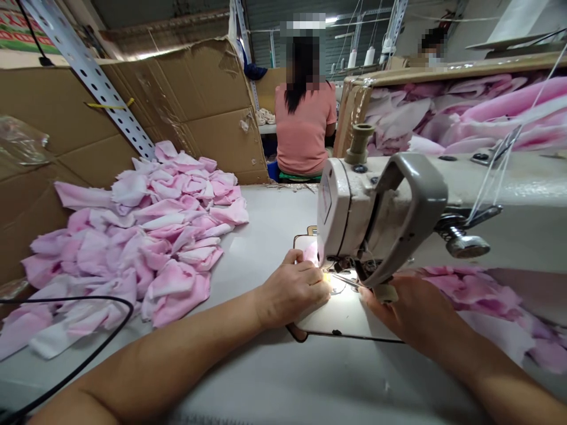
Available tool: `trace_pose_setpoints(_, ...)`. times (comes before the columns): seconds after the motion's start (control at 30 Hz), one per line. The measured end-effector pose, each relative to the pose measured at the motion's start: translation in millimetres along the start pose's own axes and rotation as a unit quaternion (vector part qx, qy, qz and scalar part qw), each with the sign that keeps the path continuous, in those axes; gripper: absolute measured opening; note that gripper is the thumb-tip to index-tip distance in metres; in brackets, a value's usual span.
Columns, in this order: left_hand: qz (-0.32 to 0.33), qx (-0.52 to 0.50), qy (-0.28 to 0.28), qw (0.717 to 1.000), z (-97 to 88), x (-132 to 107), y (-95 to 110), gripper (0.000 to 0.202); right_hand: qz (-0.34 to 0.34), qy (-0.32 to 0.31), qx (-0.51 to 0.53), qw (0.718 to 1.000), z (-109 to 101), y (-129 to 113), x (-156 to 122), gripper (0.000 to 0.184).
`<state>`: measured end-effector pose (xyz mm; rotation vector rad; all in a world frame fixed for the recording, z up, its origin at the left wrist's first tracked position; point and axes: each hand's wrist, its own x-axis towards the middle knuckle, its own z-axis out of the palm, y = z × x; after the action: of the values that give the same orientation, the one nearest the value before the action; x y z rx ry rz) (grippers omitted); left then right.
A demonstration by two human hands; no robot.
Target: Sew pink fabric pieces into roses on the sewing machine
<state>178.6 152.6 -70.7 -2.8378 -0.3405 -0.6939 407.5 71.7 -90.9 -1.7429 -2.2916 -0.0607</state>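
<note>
By the sewing machine (343, 206), the left hand (295, 289) is pinching pink cloth (310, 252); the right hand (414, 310) is gripping a pointed tool (346, 281), whose slipping could be snagging that cloth.

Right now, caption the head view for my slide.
Left hand and right hand at a lit sewing machine, pink cloth heaped on the table to the left.

White light glares beneath the sewing machine (339, 206); the background is dimmer, with two heads (303, 62) pixelated.

The banner (20, 30) bears lettering too unclear to read.
</note>
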Motion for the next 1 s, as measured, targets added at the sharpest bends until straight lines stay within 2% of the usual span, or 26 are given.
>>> trace_pose_setpoints(0.2,-0.001,-0.004,-0.081,0.997,-23.0,-2.0,-13.6,0.012,0.003,-0.033,0.061,0.998,-13.2,-1.4,-1.0,0.017)
trace_pose_setpoints(0.33,0.034,0.028,-0.061,0.997,-26.2,-1.0,-23.1,0.014,-0.009,-0.007,0.065,0.998,-14.1,-4.6,-1.5,0.016)
trace_pose_setpoints(0.47,0.065,0.014,-0.048,0.997,-23.1,-1.4,-27.6,0.018,-0.035,0.017,0.058,0.998,-10.6,-8.0,-2.1,0.019)
trace_pose_setpoints(0.6,0.074,-0.002,-0.062,0.995,-21.6,-3.6,-25.4,0.018,-0.068,0.039,0.042,0.996,-9.3,-13.0,-1.4,0.020)
trace_pose_setpoints(0.77,0.092,-0.009,-0.062,0.994,-17.7,-5.8,-15.6,0.021,-0.098,0.078,0.015,0.992,-14.5,-22.1,0.7,0.010)
trace_pose_setpoints(0.87,0.083,0.013,-0.066,0.994,-15.7,-5.2,-9.0,0.020,-0.099,0.079,0.012,0.992,-16.9,-23.9,0.6,0.013)
trace_pose_setpoints(1.0,0.069,0.036,-0.062,0.995,-15.7,-3.7,-4.2,0.022,-0.097,0.050,0.026,0.994,-16.2,-19.4,-0.7,0.020)
